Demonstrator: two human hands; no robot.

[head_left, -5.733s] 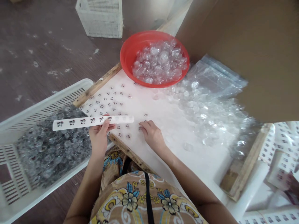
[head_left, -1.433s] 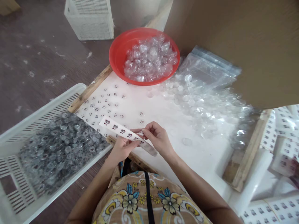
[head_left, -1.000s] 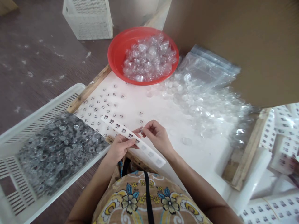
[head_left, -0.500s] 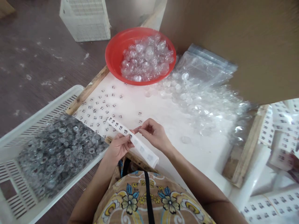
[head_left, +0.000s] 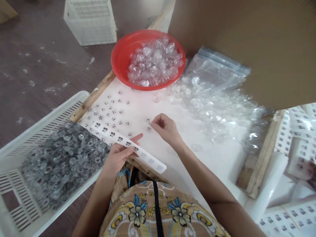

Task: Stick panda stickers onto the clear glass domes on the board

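Observation:
My left hand is closed on a white strip of stickers printed with small black cartoon faces. Its thumb lies on top of the strip and its index finger sticks out beyond the far edge. The strip slants down to the right, its lower end showing only faint marks. Over the white tabletop, my right hand has thumb and fingers pinched together. Whatever is between those fingertips is too small to tell. Two single face stickers lie just left of them. Several more stickers are scattered at the table's left.
A red basin of clear plastic pieces stands at the back. Loose clear discs and plastic bags lie to its right. On the left, a white crate holds many clear pieces. Printed sticker sheets lie at right.
My right hand has moved up and away from the strip, over the table. The strip has swung left and flatter in my left hand, whose index finger is now stretched out.

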